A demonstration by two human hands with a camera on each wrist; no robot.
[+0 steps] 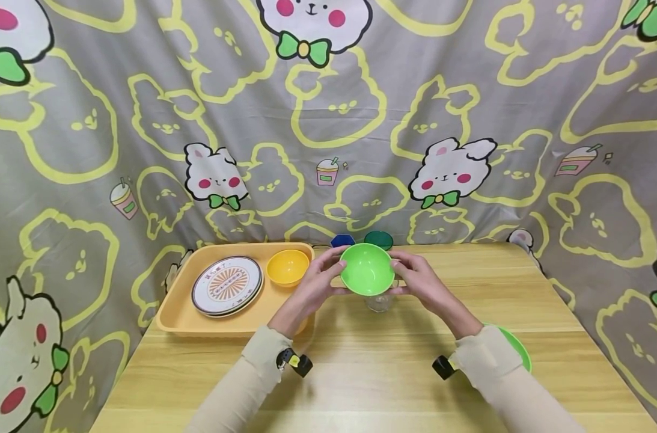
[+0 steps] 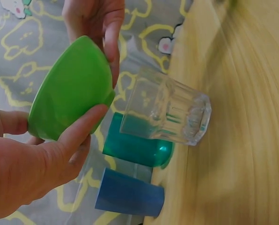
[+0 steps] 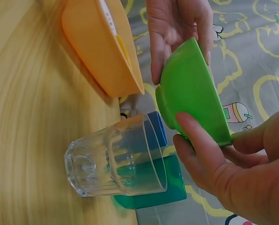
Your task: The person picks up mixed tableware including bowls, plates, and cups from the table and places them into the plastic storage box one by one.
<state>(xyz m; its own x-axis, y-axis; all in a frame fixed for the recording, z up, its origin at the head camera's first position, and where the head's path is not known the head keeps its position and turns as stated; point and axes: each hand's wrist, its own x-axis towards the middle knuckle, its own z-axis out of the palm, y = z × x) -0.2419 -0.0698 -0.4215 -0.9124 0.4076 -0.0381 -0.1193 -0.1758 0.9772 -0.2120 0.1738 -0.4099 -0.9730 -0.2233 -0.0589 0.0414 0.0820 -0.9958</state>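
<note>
A light-green bowl (image 1: 367, 270) is held up above the table, its inside tilted toward the head camera. My left hand (image 1: 321, 278) grips its left side, thumb at the rim and fingers under the outer wall. On the opposite side my right hand (image 1: 419, 280) holds it the same way. Just below and behind the bowl stands a clear glass (image 2: 167, 110), mostly hidden by it in the head view. Past the glass are a teal cup (image 2: 137, 145) and a blue cup (image 2: 130, 192).
At the left, an orange tray (image 1: 168, 313) carries patterned plates (image 1: 228, 285) and a yellow bowl (image 1: 287, 268). Another green dish (image 1: 517, 347) lies at the right, partly behind my right sleeve. A patterned curtain (image 1: 360, 132) hangs behind the wooden table (image 1: 360, 373).
</note>
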